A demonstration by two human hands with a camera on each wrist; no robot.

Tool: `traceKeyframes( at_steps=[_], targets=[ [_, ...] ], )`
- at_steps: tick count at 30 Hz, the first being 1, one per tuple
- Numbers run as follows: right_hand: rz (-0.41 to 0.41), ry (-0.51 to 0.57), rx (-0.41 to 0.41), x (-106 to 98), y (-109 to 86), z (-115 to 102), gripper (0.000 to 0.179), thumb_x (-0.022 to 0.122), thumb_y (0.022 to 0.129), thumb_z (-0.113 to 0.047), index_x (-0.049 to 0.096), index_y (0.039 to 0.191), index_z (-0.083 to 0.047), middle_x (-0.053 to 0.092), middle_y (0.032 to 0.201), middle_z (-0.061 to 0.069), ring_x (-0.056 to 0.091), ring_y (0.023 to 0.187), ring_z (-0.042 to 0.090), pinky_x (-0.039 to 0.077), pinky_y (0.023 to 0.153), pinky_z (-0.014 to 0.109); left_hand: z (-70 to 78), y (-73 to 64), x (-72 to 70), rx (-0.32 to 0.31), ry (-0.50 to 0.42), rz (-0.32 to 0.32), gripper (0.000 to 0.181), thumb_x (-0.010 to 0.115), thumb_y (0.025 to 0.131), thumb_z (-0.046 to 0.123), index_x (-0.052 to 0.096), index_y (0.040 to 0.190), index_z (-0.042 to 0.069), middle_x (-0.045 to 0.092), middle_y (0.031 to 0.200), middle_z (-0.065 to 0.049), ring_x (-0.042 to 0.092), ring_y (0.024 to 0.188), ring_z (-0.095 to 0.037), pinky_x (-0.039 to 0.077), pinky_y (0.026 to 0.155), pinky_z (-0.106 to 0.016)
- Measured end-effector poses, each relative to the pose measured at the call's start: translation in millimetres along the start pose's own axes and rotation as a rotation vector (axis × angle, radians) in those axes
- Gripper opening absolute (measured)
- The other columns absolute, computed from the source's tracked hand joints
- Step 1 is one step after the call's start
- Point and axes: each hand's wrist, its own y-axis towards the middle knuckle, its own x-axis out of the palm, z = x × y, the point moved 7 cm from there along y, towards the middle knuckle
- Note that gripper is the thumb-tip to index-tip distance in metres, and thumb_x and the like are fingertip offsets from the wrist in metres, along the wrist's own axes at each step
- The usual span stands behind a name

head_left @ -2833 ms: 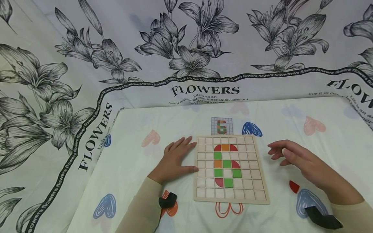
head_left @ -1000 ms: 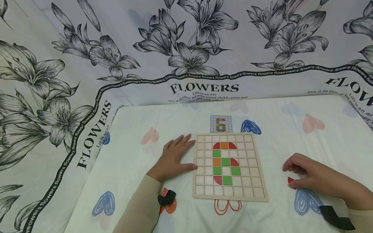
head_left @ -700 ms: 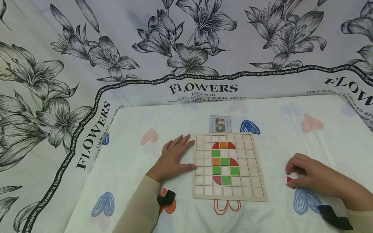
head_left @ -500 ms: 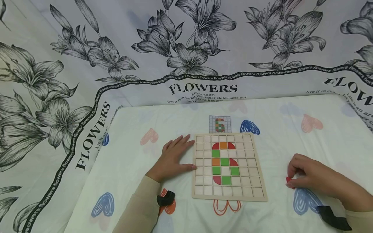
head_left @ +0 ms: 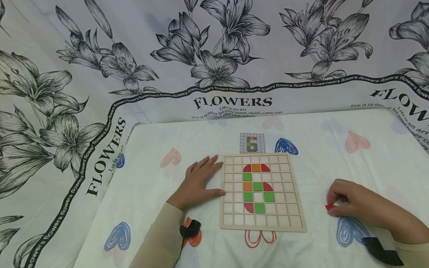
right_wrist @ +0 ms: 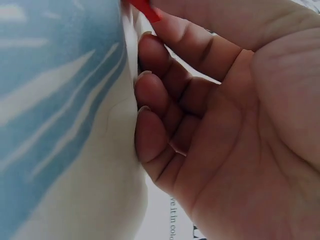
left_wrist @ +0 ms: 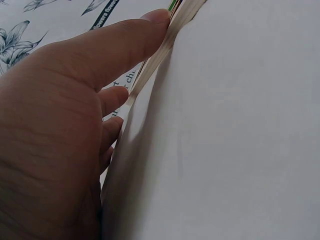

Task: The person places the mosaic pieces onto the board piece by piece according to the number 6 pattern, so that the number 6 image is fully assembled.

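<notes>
My right hand [head_left: 360, 206] pinches a small red quarter-round tile [head_left: 330, 207] between thumb and forefinger, just above the cloth. In the right wrist view the red tile [right_wrist: 147, 9] shows at the top edge, and the other fingers curl against the cloth. A wooden grid board [head_left: 298, 219] lies in the middle, with red, orange and green tiles set in its squares. At its left edge, my left hand [head_left: 196, 184] lies flat with fingers spread, thumb and fingertips touching the rim. The left wrist view shows the thumb [left_wrist: 125, 42] against the board's side.
Behind the board lies a small pattern card [head_left: 252, 143] with a coloured figure on a grid. The table cloth [head_left: 151, 208] is white with printed hearts. A flower-print curtain [head_left: 221, 48] stands at the back and left.
My right hand came down to the cloth, its fingers closed on the red tile, and the tile has now risen and tilted slightly. The left hand has stayed at the board's edge.
</notes>
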Motion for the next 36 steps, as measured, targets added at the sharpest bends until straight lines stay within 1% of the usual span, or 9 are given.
traceKeyframes(
  at_steps=[4, 7, 12, 16, 20, 23, 27, 30, 36],
  targets=[
    [0.049, -0.031, 0.073, -3, -0.1, 1, 0.034, 0.093, 0.087, -0.013, 0.065, 0.094, -0.029, 0.056, 0.085, -0.016, 0.052, 0.079, 0.006, 0.043, 0.067, 0.024, 0.3, -0.8, -0.8, 0.008, -0.005, 0.007, 0.095, 0.070, 0.091, 0.077, 0.041, 0.170, 0.033, 0.020, 0.179, 0.013, 0.007, 0.164, -0.014, 0.008, 0.127, -0.057],
    [0.109, -0.013, 0.104, -6, -0.1, 1, 0.031, 0.091, 0.091, -0.014, 0.065, 0.095, -0.030, 0.058, 0.081, -0.015, 0.054, 0.075, 0.007, 0.043, 0.065, 0.024, 0.3, -0.6, -0.8, 0.009, -0.004, 0.009, 0.096, 0.070, 0.091, 0.078, 0.041, 0.170, 0.033, 0.020, 0.179, 0.013, 0.008, 0.164, -0.014, 0.009, 0.127, -0.057],
    [0.176, 0.039, 0.105, -11, 1.0, 1, 0.024, 0.088, 0.093, -0.012, 0.072, 0.099, -0.028, 0.069, 0.089, -0.013, 0.063, 0.080, 0.008, 0.047, 0.073, 0.016, -0.2, -0.1, -0.2, 0.001, 0.006, 0.002, 0.096, 0.068, 0.091, 0.080, 0.040, 0.171, 0.034, 0.019, 0.179, 0.013, 0.007, 0.164, -0.012, 0.008, 0.127, -0.056],
    [0.197, 0.087, 0.124, -14, 2.3, 3, 0.021, 0.087, 0.094, -0.008, 0.076, 0.102, -0.024, 0.073, 0.095, -0.010, 0.066, 0.082, 0.009, 0.047, 0.075, 0.012, -0.1, 0.2, -0.4, 0.002, 0.003, 0.003, 0.096, 0.068, 0.091, 0.079, 0.040, 0.170, 0.033, 0.019, 0.179, 0.012, 0.007, 0.164, -0.013, 0.008, 0.127, -0.057],
    [0.225, 0.162, 0.097, -15, 3.8, 3, 0.024, 0.085, 0.092, 0.002, 0.076, 0.109, -0.013, 0.074, 0.096, -0.005, 0.067, 0.083, 0.009, 0.048, 0.075, 0.012, -0.8, 0.5, 0.3, 0.003, -0.004, 0.003, 0.096, 0.069, 0.091, 0.079, 0.040, 0.170, 0.033, 0.020, 0.179, 0.012, 0.007, 0.164, -0.013, 0.007, 0.127, -0.056],
    [0.251, 0.203, 0.074, -15, 4.9, 2, 0.028, 0.084, 0.089, 0.009, 0.073, 0.108, -0.008, 0.074, 0.095, -0.003, 0.067, 0.082, 0.009, 0.049, 0.073, 0.012, -1.4, 0.4, 0.9, -0.001, -0.005, -0.001, 0.096, 0.068, 0.091, 0.079, 0.040, 0.171, 0.034, 0.020, 0.179, 0.013, 0.006, 0.164, -0.012, 0.006, 0.128, -0.055],
    [0.259, 0.230, 0.082, -16, 5.1, 0, 0.025, 0.085, 0.089, 0.007, 0.074, 0.102, -0.012, 0.075, 0.094, -0.002, 0.068, 0.080, 0.010, 0.049, 0.072, 0.014, -1.1, 0.3, 0.3, -0.004, -0.001, -0.003, 0.096, 0.068, 0.091, 0.079, 0.040, 0.171, 0.034, 0.019, 0.179, 0.013, 0.006, 0.164, -0.012, 0.006, 0.128, -0.055],
    [0.244, 0.230, 0.082, -17, 4.7, -3, 0.022, 0.085, 0.092, 0.003, 0.078, 0.104, -0.014, 0.076, 0.097, -0.001, 0.070, 0.083, 0.010, 0.049, 0.075, 0.013, -0.2, 0.3, -0.4, -0.003, 0.002, -0.001, 0.096, 0.068, 0.091, 0.079, 0.040, 0.171, 0.034, 0.019, 0.179, 0.013, 0.007, 0.164, -0.014, 0.006, 0.128, -0.055],
    [0.216, 0.265, 0.015, -14, 6.0, -10, 0.025, 0.080, 0.094, 0.007, 0.079, 0.112, -0.011, 0.077, 0.101, 0.004, 0.075, 0.089, 0.011, 0.054, 0.079, 0.014, 1.2, 0.1, -1.3, 0.000, -0.002, -0.002, 0.095, 0.069, 0.091, 0.078, 0.041, 0.170, 0.033, 0.021, 0.179, 0.011, 0.008, 0.165, -0.015, 0.007, 0.127, -0.056]
  ],
)
